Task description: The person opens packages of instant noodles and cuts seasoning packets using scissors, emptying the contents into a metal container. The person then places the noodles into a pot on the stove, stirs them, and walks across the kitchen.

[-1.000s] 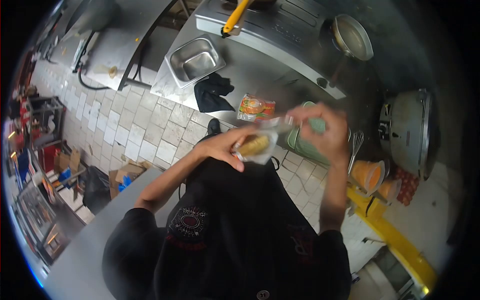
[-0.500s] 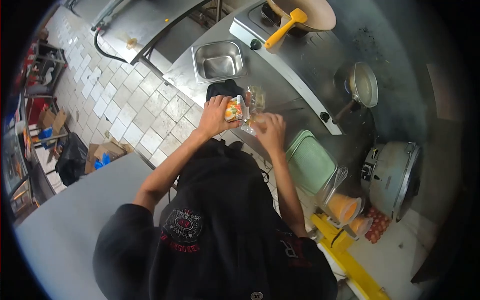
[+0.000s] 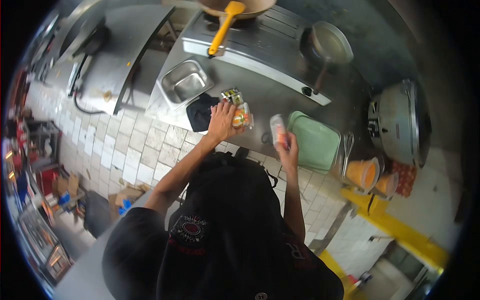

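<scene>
My left hand is closed on a printed food packet, orange and white, at the counter's front edge. Small dark sachets lie just beyond its fingers, and a black cloth is on its left. My right hand grips a slim packet, whitish at the top and orange-red lower down; blur hides what it contains. That packet is held upright, left of a green tray and apart from the left hand.
A steel pan sits at the counter's left. Behind are a stove, a wok with a yellow spatula, and a saucepan. A whisk, orange-filled containers and a large cooker stand right.
My right hand has moved right, away from my left hand, with the slim packet now visible in it. The left hand has lowered with the printed packet. The camera view has turned.
</scene>
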`<move>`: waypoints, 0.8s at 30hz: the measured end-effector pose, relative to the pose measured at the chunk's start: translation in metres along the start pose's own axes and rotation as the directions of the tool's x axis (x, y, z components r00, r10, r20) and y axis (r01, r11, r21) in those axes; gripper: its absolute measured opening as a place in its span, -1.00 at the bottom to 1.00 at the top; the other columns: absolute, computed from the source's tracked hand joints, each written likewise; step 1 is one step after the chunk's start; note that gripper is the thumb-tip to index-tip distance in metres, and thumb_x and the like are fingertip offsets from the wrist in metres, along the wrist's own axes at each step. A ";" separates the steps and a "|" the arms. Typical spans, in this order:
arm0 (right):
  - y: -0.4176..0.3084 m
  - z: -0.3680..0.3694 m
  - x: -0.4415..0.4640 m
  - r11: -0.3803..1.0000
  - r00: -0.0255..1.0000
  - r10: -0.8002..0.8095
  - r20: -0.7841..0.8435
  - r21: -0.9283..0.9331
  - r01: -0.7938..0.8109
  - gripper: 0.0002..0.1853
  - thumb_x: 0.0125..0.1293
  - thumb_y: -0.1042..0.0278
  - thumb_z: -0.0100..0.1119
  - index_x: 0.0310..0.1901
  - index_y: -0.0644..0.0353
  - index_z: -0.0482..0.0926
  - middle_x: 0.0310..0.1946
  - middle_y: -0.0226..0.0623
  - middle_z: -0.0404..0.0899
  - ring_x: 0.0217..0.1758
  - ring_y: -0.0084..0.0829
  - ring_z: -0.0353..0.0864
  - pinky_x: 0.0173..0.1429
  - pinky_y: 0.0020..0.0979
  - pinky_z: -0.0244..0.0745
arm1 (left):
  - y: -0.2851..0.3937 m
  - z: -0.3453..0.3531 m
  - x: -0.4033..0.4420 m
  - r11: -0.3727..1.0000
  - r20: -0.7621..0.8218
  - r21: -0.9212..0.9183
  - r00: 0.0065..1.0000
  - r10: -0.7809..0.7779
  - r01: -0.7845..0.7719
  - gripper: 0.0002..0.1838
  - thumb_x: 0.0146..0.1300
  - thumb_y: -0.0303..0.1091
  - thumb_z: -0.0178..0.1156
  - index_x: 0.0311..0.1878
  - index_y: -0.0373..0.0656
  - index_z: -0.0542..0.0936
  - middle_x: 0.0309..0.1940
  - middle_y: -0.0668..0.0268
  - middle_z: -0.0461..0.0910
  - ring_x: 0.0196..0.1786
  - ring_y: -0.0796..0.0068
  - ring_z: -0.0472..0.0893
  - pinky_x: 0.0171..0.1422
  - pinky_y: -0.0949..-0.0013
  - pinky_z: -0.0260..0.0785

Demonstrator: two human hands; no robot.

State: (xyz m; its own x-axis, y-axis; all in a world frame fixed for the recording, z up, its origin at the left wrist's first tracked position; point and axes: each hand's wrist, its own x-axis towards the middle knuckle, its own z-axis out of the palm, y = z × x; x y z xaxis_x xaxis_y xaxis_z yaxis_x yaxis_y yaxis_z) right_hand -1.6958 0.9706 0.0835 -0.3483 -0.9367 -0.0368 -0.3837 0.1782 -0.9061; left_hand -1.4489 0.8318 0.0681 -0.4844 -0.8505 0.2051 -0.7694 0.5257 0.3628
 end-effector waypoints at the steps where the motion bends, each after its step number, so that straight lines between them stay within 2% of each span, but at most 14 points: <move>1: 0.011 -0.007 -0.007 0.941 0.977 0.213 0.011 0.267 -0.208 -0.53 0.21 0.36 0.19 0.17 0.25 0.42 0.03 -0.12 0.54 0.04 -0.15 0.58 0.10 -0.19 0.51 | 0.006 0.003 0.002 0.999 0.013 -0.001 0.999 0.042 -0.042 -0.03 -0.25 0.22 0.49 0.20 -0.19 0.43 0.05 0.12 0.42 0.17 0.07 0.37 0.24 0.00 0.21; 2: 0.007 -0.011 -0.014 0.936 0.974 0.227 -0.028 0.283 -0.210 -0.53 0.21 0.36 0.19 0.17 0.25 0.42 0.03 -0.12 0.54 0.04 -0.15 0.58 0.10 -0.19 0.51 | 0.011 0.008 0.004 0.992 0.079 -0.043 0.989 0.125 -0.122 -0.03 -0.25 0.23 0.49 0.19 -0.19 0.43 0.06 0.11 0.42 0.17 0.06 0.37 0.25 0.00 0.20; 4: -0.016 -0.020 -0.026 0.505 0.947 0.307 0.095 0.827 -0.247 -0.62 0.37 0.28 -0.07 0.17 0.20 0.43 0.10 -0.25 0.51 0.13 -0.21 0.55 0.08 -0.07 0.57 | 0.022 0.027 0.002 0.970 0.197 -0.108 0.952 0.234 -0.216 -0.01 -0.23 0.21 0.48 0.25 -0.18 0.41 0.10 0.10 0.42 0.19 0.04 0.37 0.28 -0.03 0.19; 9: -0.026 -0.010 -0.038 0.376 0.941 0.332 0.065 0.906 -0.195 -0.50 0.36 0.15 -0.08 0.24 0.26 0.37 0.13 -0.20 0.52 0.17 -0.21 0.54 -0.01 0.03 0.60 | 0.057 0.022 0.012 0.955 0.032 -0.162 0.967 0.255 -0.246 -0.02 0.02 0.17 0.37 0.41 -0.23 0.29 0.23 0.08 0.40 0.32 0.01 0.33 0.40 0.01 0.12; 10: -0.032 -0.005 -0.038 0.334 0.936 0.345 0.071 0.923 -0.193 -0.50 0.36 0.16 -0.08 0.24 0.28 0.34 0.11 -0.14 0.53 0.08 -0.18 0.59 -0.07 0.00 0.61 | 0.052 0.022 0.015 0.849 0.080 -0.513 0.977 0.197 -0.129 -0.09 0.11 0.11 0.30 0.42 -0.24 0.26 0.24 0.07 0.42 0.31 0.02 0.36 0.42 0.06 0.13; 11: -0.037 -0.001 -0.039 0.289 0.929 0.360 0.083 0.937 -0.196 -0.50 0.36 0.18 -0.09 0.24 0.31 0.32 0.08 -0.07 0.54 -0.01 -0.15 0.63 -0.12 -0.03 0.61 | 0.050 0.022 0.015 0.624 0.165 -0.781 0.974 0.154 0.033 -0.16 0.21 0.05 0.23 0.44 -0.24 0.23 0.24 0.06 0.44 0.31 0.03 0.39 0.44 0.11 0.14; 12: -0.038 0.003 -0.041 0.236 0.916 0.386 0.110 0.948 -0.213 -0.52 0.35 0.21 -0.09 0.22 0.32 0.35 0.07 -0.11 0.55 0.02 -0.19 0.61 -0.02 -0.13 0.59 | 0.059 -0.001 0.019 0.120 0.462 -0.886 0.875 0.145 0.448 -0.34 0.36 -0.09 0.04 0.42 -0.29 0.24 0.26 0.05 0.45 0.28 0.17 0.46 0.40 0.22 0.24; 13: -0.027 0.010 -0.041 0.227 0.914 0.394 0.097 0.953 -0.199 -0.52 0.35 0.21 -0.09 0.22 0.32 0.35 0.07 -0.11 0.55 0.02 -0.19 0.61 -0.02 -0.13 0.59 | 0.057 -0.006 0.015 -0.324 0.467 -0.785 0.848 0.252 0.529 -0.41 0.47 -0.05 -0.07 0.37 -0.32 0.32 0.31 0.09 0.42 0.29 0.30 0.45 0.32 0.27 0.32; 15: -0.023 0.030 -0.033 0.238 0.924 0.334 0.186 0.932 -0.274 -0.54 0.35 0.25 -0.06 0.20 0.35 0.39 0.06 -0.17 0.56 0.09 -0.26 0.58 0.09 -0.29 0.52 | 0.068 -0.037 0.012 -0.339 0.560 -0.724 0.799 0.220 0.601 -0.40 0.54 0.02 -0.15 0.35 -0.33 0.35 0.26 0.11 0.46 0.19 0.37 0.53 0.21 0.38 0.39; 17: -0.052 0.030 -0.027 0.427 0.964 0.180 0.197 0.867 -0.257 -0.46 0.32 0.27 0.02 0.31 0.27 0.36 0.13 -0.14 0.53 0.19 -0.28 0.53 0.26 -0.27 0.43 | 0.080 -0.053 0.009 -0.017 0.518 -0.855 0.855 0.016 0.519 -0.51 0.52 -0.07 0.03 0.23 -0.32 0.49 0.00 0.30 0.64 -0.10 0.62 0.58 0.04 0.48 0.40; 19: -0.071 0.039 -0.020 0.693 0.944 0.317 -0.094 0.703 -0.162 -0.55 0.32 0.43 0.01 0.26 0.22 0.41 0.04 -0.20 0.57 0.13 -0.32 0.54 0.19 -0.33 0.43 | 0.087 -0.069 0.009 -0.003 0.456 -0.889 0.886 -0.082 0.457 -0.61 0.51 -0.19 0.07 0.17 -0.32 0.54 -0.07 0.34 0.66 -0.09 0.65 0.56 0.05 0.50 0.39; 21: -0.089 0.042 -0.012 0.754 0.922 0.363 -0.139 0.624 -0.203 -0.61 0.30 0.55 0.10 0.17 0.19 0.46 -0.05 -0.29 0.57 0.02 -0.38 0.54 0.04 -0.39 0.43 | 0.088 -0.075 0.008 -0.013 0.418 -0.907 0.898 -0.136 0.421 -0.61 0.52 -0.19 0.05 0.18 -0.33 0.53 -0.08 0.34 0.66 -0.09 0.65 0.56 0.06 0.50 0.39; 23: -0.107 0.044 -0.007 0.977 0.784 -0.201 -0.587 -0.176 0.119 -0.69 0.26 0.56 0.23 0.04 0.20 0.52 -0.14 -0.31 0.57 -0.11 -0.41 0.54 -0.13 -0.41 0.43 | 0.086 -0.078 0.003 -0.021 0.388 -0.920 0.902 -0.188 0.391 -0.61 0.53 -0.19 0.04 0.18 -0.33 0.52 -0.09 0.34 0.66 -0.08 0.65 0.56 0.06 0.49 0.39; 24: -0.113 0.040 -0.008 0.955 0.798 -0.293 -0.526 -0.198 0.220 -0.69 0.21 0.49 0.34 0.01 0.18 0.58 -0.13 -0.25 0.58 -0.18 -0.36 0.56 -0.21 -0.42 0.45 | 0.085 -0.079 0.000 -0.050 0.406 -0.913 0.887 -0.219 0.405 -0.60 0.53 -0.19 0.03 0.18 -0.34 0.52 -0.09 0.33 0.66 -0.08 0.65 0.55 0.07 0.49 0.38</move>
State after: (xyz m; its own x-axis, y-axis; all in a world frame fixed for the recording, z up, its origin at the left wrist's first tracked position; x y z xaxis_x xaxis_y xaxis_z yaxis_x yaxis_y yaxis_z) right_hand -1.6152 0.9457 0.1691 -0.6157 -0.6414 0.4577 -0.6125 0.0241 -0.7901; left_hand -1.4815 0.8752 0.1712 -0.4299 -0.8627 -0.2664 0.2222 -0.3871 0.8949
